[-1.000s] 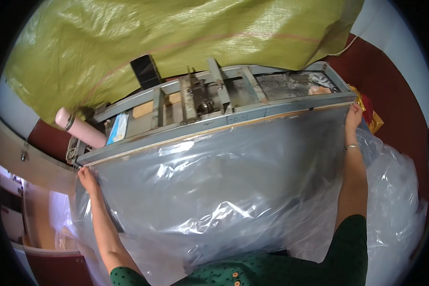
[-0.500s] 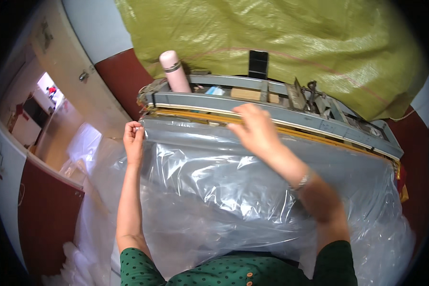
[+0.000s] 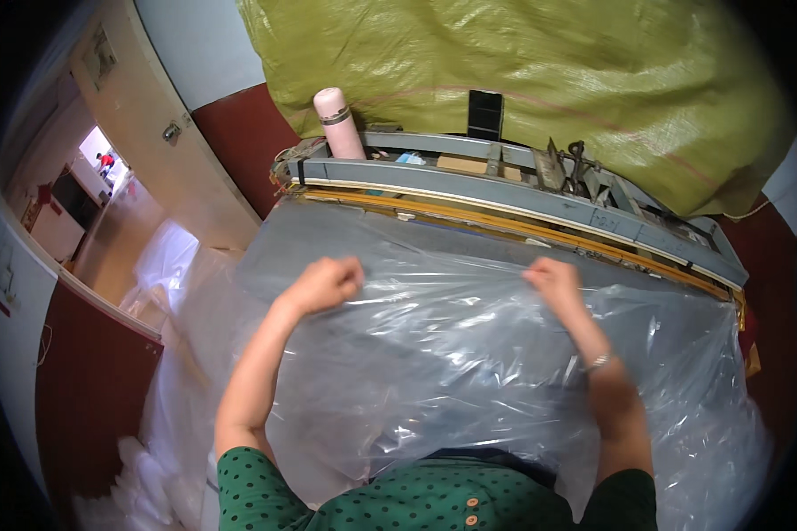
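Film of clear, glossy plastic point(image 3: 469, 372) creases brightly between left hand point(image 3: 326, 284) (slightly blurred) and right hand point(image 3: 558, 281), both with fingers pinching it.

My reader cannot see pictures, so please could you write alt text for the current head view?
A person's left hand and right hand grip clear plastic film, drawn into creases between them over a grey surface. Beyond are a long grey metal frame, a pink bottle at its left end, and a yellow-green sheet.
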`<control>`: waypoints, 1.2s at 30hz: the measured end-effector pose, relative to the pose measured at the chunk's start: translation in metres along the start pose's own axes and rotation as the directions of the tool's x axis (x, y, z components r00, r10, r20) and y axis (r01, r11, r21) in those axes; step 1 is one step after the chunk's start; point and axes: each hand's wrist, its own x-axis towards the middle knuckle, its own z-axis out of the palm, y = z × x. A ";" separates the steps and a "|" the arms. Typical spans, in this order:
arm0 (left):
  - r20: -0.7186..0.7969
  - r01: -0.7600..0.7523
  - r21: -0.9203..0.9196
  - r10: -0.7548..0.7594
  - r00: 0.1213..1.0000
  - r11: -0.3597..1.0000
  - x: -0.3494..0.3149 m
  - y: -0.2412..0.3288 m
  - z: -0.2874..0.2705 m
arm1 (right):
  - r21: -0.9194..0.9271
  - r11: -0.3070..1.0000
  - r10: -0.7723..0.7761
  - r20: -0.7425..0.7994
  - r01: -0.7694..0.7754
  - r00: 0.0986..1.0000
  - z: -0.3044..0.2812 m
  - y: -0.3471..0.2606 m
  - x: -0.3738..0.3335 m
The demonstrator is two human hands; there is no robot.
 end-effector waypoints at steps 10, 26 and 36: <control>0.351 0.006 -0.106 0.032 0.936 0.994 -0.032 0.111 -0.031 | -0.381 0.870 0.089 -0.503 -0.313 0.860 -0.295 0.180 -0.186; 0.145 -0.253 0.205 0.227 0.963 0.945 -0.025 0.105 0.098 | -0.443 0.671 0.197 -0.667 -0.594 0.719 -0.417 0.254 -0.344; -0.193 -0.119 0.207 0.160 0.968 0.971 0.043 0.106 0.101 | -0.469 0.662 0.088 -0.726 -0.585 0.682 -0.424 0.281 -0.377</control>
